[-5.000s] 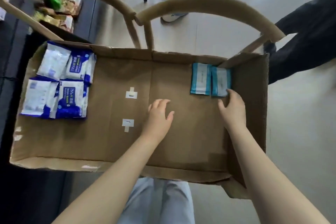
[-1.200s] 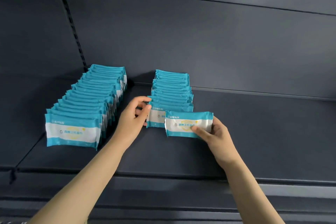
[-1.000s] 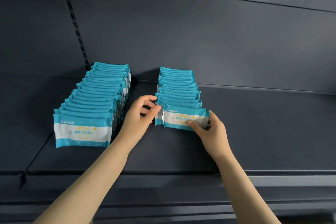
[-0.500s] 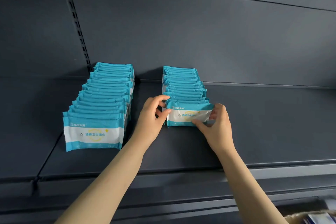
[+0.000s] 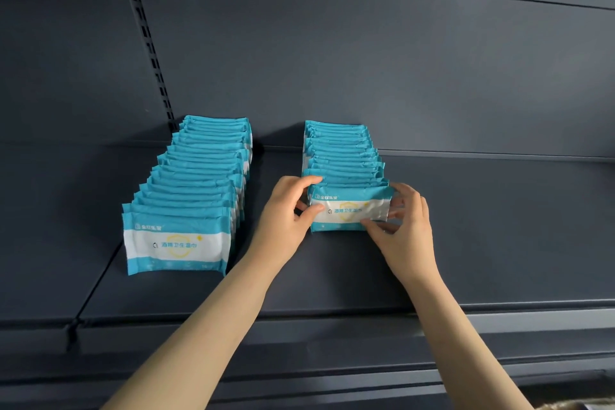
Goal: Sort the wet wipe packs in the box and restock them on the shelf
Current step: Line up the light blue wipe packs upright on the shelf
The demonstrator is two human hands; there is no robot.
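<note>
Wipe pack [image 5: 347,210] upright; left hand [image 5: 286,215], right hand [image 5: 407,226] pinching ends.

The held pack [image 5: 349,210], pinched at its ends between the fingers [image 5: 301,181] of the left hand [image 5: 286,213] and those of the right hand [image 5: 406,230], reads 酒精卫生湿巾 in blue on its white middle band, with a small round logo just before the characters. On its teal top band, right beside the left fingers, runs a short white brand line (too small to read with certainty). The left-row front pack [image 5: 176,243], well to the left of those fingers, bears the same two lines.
</note>
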